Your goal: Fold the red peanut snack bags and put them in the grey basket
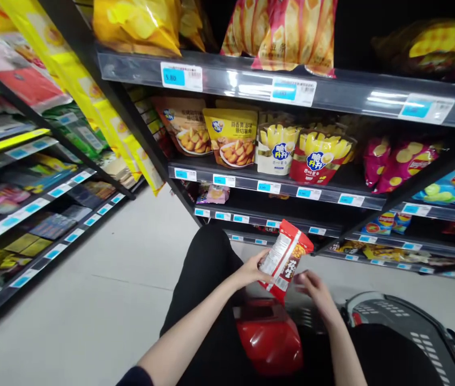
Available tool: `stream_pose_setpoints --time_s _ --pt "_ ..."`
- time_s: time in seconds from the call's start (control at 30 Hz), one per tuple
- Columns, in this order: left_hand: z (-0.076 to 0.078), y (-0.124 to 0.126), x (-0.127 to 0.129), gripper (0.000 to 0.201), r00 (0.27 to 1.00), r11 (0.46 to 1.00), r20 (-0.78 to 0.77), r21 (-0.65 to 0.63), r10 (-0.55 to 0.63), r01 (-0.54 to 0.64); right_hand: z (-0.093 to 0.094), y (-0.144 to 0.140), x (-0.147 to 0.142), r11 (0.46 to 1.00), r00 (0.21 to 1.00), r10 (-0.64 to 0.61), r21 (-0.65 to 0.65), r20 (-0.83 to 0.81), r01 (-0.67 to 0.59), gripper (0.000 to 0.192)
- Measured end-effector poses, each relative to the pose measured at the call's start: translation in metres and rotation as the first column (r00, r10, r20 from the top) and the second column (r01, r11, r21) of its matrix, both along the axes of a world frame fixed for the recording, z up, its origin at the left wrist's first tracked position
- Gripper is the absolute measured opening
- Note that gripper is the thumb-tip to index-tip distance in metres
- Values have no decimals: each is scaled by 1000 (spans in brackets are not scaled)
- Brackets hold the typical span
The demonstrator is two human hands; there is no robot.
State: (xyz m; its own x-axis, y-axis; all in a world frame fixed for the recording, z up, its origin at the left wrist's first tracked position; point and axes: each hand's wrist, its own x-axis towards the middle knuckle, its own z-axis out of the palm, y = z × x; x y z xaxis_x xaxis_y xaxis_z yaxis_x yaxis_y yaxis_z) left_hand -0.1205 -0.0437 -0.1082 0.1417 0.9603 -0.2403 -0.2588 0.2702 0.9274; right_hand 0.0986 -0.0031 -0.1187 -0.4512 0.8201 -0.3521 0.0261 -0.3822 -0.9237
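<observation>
Left hand (251,272): gripping red snack bag (286,256). Right hand (313,287): open, just beside bag's lower end. Basket (408,321): below hands. Shelves (275,185): beyond hands.

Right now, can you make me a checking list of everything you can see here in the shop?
Surface: pale tiled floor.
Things: red snack packet, tilted above a dark shopping basket holding a red bag.
Clutter: nothing seen on the floor.
Hands: left hand grips the packet's side; right hand open, blurred, beside its lower end.
Cables: nothing seen.
Surroundings: shelves of snack bags with blue price tags.
</observation>
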Motion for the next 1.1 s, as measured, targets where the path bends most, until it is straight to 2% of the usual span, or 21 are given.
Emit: stream_pose_setpoints --time_s 0.07,0.13,0.23,0.3,0.4,0.5,0.6,0.73,0.9,1.0,1.1 --pt "2 1 -1 89 994 994 6 -4 -111 111 6 8 14 978 974 -207 -27 -87 205 33" --pt "5 1 2 90 970 970 9 3 -243 243 14 11 25 939 926 -343 -45 -156 340 39" --pt "9 1 7 90 920 918 -27 51 -392 393 24 9 37 928 915 -369 -7 -164 373 51" --pt "12 2 8 85 905 902 -70 82 -419 423 28 6 43 935 927 -347 25 -143 354 50" --pt "13 2 13 66 911 928 -258 103 -322 357 28 0 44 909 912 -402 85 -85 408 40" --pt "10 -3 24 66 857 951 -506 206 -99 231 25 -7 34 869 884 -467 183 0 459 34" --pt "6 -11 38 77 797 917 -595 368 106 153 25 -17 15 858 885 -454 321 107 401 30" --pt "6 -19 49 52 689 837 -675 514 262 186 27 -28 -4 837 890 -432 433 146 335 26" --pt "13 -19 46 35 583 824 -751 518 310 229 27 -33 -10 852 910 -398 414 116 320 26" --pt "13 -17 44 31 584 818 -761 509 283 266 28 -35 -10 859 912 -397 391 101 331 26" --pt "12 -15 43 27 609 844 -757 471 237 257 30 -37 -12 865 914 -397 370 88 340 24"
